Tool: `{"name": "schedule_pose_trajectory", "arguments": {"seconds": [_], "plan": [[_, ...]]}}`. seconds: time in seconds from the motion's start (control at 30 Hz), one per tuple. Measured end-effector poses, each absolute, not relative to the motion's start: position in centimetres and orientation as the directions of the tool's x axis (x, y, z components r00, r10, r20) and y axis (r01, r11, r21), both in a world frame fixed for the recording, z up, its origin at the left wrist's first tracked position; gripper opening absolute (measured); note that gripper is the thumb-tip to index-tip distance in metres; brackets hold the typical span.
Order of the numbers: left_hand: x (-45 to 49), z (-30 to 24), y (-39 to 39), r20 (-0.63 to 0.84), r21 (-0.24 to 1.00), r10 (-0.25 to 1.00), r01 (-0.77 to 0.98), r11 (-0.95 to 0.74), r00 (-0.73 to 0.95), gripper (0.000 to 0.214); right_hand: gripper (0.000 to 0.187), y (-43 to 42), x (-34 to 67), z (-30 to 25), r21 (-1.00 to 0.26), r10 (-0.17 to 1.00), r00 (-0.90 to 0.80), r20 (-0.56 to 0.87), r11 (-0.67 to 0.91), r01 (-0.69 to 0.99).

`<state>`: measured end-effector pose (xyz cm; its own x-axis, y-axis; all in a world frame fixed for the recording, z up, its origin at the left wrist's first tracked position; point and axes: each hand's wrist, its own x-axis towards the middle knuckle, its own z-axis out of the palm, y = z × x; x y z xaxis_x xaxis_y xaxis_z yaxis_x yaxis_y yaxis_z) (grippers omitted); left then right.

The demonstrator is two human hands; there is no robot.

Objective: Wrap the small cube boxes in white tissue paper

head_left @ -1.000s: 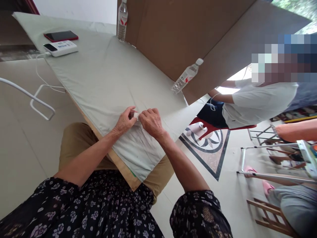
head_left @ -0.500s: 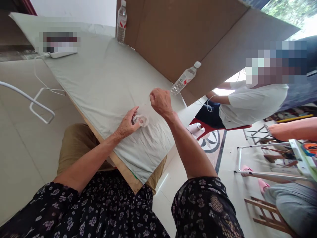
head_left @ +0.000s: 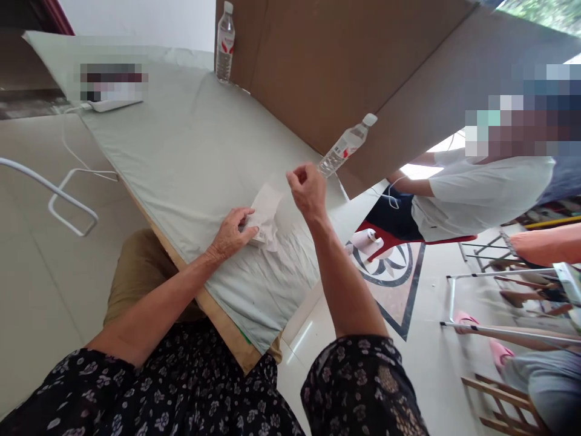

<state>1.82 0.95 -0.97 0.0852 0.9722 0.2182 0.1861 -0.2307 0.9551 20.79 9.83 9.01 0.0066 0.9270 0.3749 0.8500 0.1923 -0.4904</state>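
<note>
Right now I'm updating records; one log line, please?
left hand: on white sheet | right hand: curled, grip unclear | two bottles: by cardboard

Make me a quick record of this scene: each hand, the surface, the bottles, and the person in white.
Left hand: holds a thin, crumpled whitish sheet
Right hand: fingers curled, apart from the sheet; whether it holds anything is unclear
Surface: table under a pale cloth
Bottles: two, clear, white-capped; far bottle and near bottle, both beside the cardboard panel
Person: white top, seated, at picture right
</note>
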Motion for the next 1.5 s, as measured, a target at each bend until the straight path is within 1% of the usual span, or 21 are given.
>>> {"name": "schedule_pose_trajectory", "arguments": {"seconds": [0.1, 0.2, 0.3, 0.33, 0.4, 0.5, 0.57, 0.67, 0.77, 0.83, 0.9, 1.0, 1.03, 1.1, 1.17, 1.23, 1.27, 1.33, 1.4, 1.43, 1.5], "plan": [[2.0, -1.0, 0.9, 0.244, 0.946, 0.968, 0.205, -0.252, 0.064, 0.046, 0.024, 5.4, 20.6, 7.5, -0.547, 0.972, -0.018, 0.236, 0.148, 0.824], [2.2, -1.0, 1.2, 0.265, 0.932, 0.964, 0.247, -0.265, 0.033, 0.044, 0.028, 3.2, 19.6, 6.2, -0.473, 0.992, -0.05, 0.118, 0.101, 0.875], [2.1, -0.9, 1.6, 0.234, 0.933, 0.972, 0.285, -0.221, -0.01, 0.026, 0.014, 3.5, 19.2, 5.4, -0.381, 0.997, -0.042, 0.067, 0.064, 0.922], [1.9, -0.9, 1.7, 0.219, 0.934, 0.975, 0.296, -0.199, -0.036, 0.019, 0.013, 3.8, 19.3, 5.1, -0.38, 0.997, -0.026, 0.066, 0.05, 0.924], [1.3, -0.7, 1.8, 0.213, 0.93, 0.971, 0.328, -0.166, -0.113, 0.013, 0.018, 4.2, 20.1, 4.7, -0.456, 0.996, 0.025, 0.087, 0.018, 0.89], [-0.2, -0.6, 2.0, 0.3, 0.883, 0.925, 0.435, -0.177, -0.234, 0.016, 0.025, 4.1, 21.7, 3.6, -0.646, 0.987, 0.114, 0.109, -0.016, 0.763], [-1.4, -0.6, 2.3, 0.36, 0.833, 0.894, 0.523, -0.18, -0.266, 0.018, 0.029, 4.0, 22.4, 2.9, -0.712, 0.983, 0.153, 0.106, -0.033, 0.702], [-2.8, -0.6, 2.8, 0.344, 0.776, 0.901, 0.621, -0.114, -0.265, 0.019, 0.028, 4.2, 22.7, 2.0, -0.708, 0.979, 0.176, 0.103, -0.052, 0.704], [-3.4, 0.1, 2.4, 0.338, 0.745, 0.892, 0.665, -0.058, -0.301, 0.01, 0.015, 4.4, 23.0, 1.5, -0.668, 0.974, 0.201, 0.104, -0.081, 0.739], [-3.1, 1.3, 1.5, 0.396, 0.725, 0.874, 0.679, -0.112, -0.28, 0.021, 0.011, 4.1, 23.4, 1.4, -0.68, 0.958, 0.243, 0.152, -0.077, 0.729], [-2.2, 2.7, 0.5, 0.473, 0.685, 0.87, 0.679, -0.266, -0.137, 0.023, 0.02, 3.3, 23.6, 1.6, -0.724, 0.936, 0.262, 0.236, -0.011, 0.69], [-0.4, 4.5, 0.0, 0.509, 0.629, 0.841, 0.587, -0.509, 0.184, 0.033, 0.032, 2.1, 23.2, 2.6, -0.783, 0.946, 0.13, 0.298, 0.164, 0.6], [0.1, 4.7, 0.2, 0.484, 0.62, 0.833, 0.566, -0.544, 0.269, 0.041, 0.036, 1.8, 22.8, 2.9, -0.797, 0.957, 0.046, 0.286, 0.211, 0.566], [0.4, 4.9, 1.1, 0.379, 0.614, 0.85, 0.587, -0.527, 0.367, 0.053, 0.039, 1.3, 21.9, 3.4, -0.813, 0.965, -0.111, 0.239, 0.261, 0.52], [0.0, 4.7, 1.8, 0.263, 0.611, 0.888, 0.647, -0.456, 0.377, 0.053, 0.032, 0.7, 21.2, 3.6, -0.814, 0.956, -0.175, 0.235, 0.292, 0.502], [-1.0, 4.4, 2.2, 0.206, 0.62, 0.919, 0.682, -0.389, 0.336, 0.048, 0.023, -0.3, 21.0, 3.7, -0.797, 0.935, -0.19, 0.301, 0.356, 0.489], [-1.6, 4.4, 2.1, 0.192, 0.634, 0.931, 0.686, -0.358, 0.309, 0.051, 0.021, -1.1, 21.1, 3.8, -0.781, 0.915, -0.221, 0.339, 0.404, 0.476], [-2.7, 4.4, 1.8, 0.155, 0.677, 0.956, 0.679, -0.286, 0.248, 0.059, 0.016, -2.8, 21.6, 3.9, -0.739, 0.852, -0.383, 0.355, 0.507, 0.443], [-3.4, 4.5, 1.4, 0.087, 0.712, 0.976, 0.673, -0.201, 0.2, 0.062, 0.012, -4.6, 22.3, 4.0, -0.711, 0.775, -0.572, 0.269, 0.561, 0.425], [-3.6, 4.7, 1.2, 0.042, 0.714, 0.98, 0.681, -0.166, 0.194, 0.061, 0.012, -5.2, 22.7, 4.1, -0.706, 0.751, -0.626, 0.211, 0.56, 0.433], [-3.6, 4.8, 0.6, -0.03, 0.67, 0.975, 0.728, -0.146, 0.222, 0.051, 0.016, -5.9, 23.1, 4.3, -0.715, 0.769, -0.623, 0.14, 0.514, 0.474]]}}
